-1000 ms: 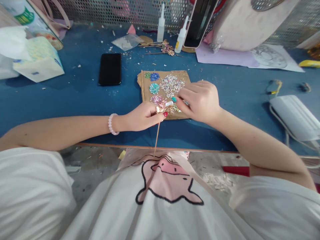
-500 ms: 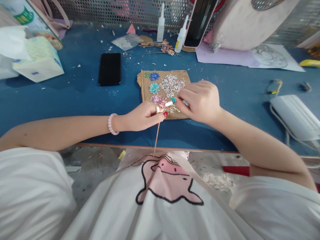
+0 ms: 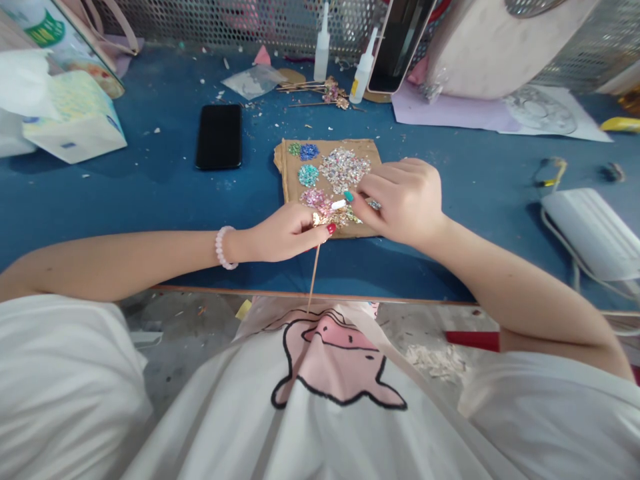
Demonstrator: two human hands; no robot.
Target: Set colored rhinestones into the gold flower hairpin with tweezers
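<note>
My left hand (image 3: 287, 233) is closed around a thin hairpin stick (image 3: 314, 277) with a gold ornament (image 3: 320, 219) at its top. The stick slants down past the table edge toward my shirt. My right hand (image 3: 403, 200) is closed over the right side of a cardboard piece (image 3: 293, 190), its fingertips pinched just above and right of the ornament. A small white piece (image 3: 339, 205) shows at those fingertips; whether it is held or a fingernail I cannot tell. Silver rhinestones (image 3: 345, 168), turquoise rhinestones (image 3: 308, 175) and pink rhinestones (image 3: 314, 198) lie in piles on the cardboard.
A black phone (image 3: 219, 137) lies left of the cardboard. Behind stand two glue bottles (image 3: 323, 50), near finished hairpins (image 3: 333, 93). A tissue pack (image 3: 75, 120) is at the left. A white device with a cable (image 3: 593, 233) lies at the right.
The right fingertips and the white piece have shifted very slightly upward. My left hand keeps its hold on the hairpin.
</note>
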